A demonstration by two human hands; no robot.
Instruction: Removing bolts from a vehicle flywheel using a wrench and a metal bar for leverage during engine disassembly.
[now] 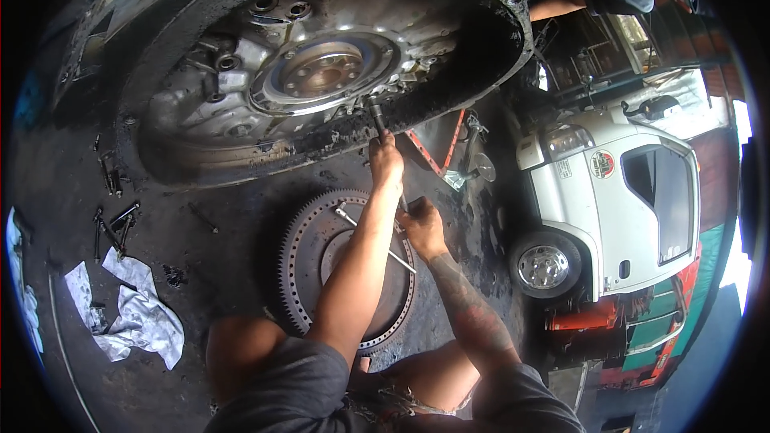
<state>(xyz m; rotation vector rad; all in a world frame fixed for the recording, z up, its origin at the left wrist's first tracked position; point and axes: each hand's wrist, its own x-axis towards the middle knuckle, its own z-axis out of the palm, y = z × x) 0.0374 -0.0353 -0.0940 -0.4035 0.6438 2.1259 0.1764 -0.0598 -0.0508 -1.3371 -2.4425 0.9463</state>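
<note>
"What's biggest here?"

"The metal housing [216, 162], ten to one o'clock: rigid, surely too massive to nudge. Next, the toothed disc [325, 240], toward seven o'clock, likely very heavy."

"And the socket tool [377, 116]?"

"Just off centre toward twelve o'clock, head pointing up into the housing. Probably dense, stiff steel, slippery if oily."

"How's the grip?"

"Left hand [387, 164] closed around it behind the head; right hand [423, 228] curled round its lower part, at five o'clock. Sensible holds: steadiness up front, leverage behind."

"Smallest?"

"Loose bolts [124, 213], nine o'clock: hard, easily pinched by the shank."
</note>
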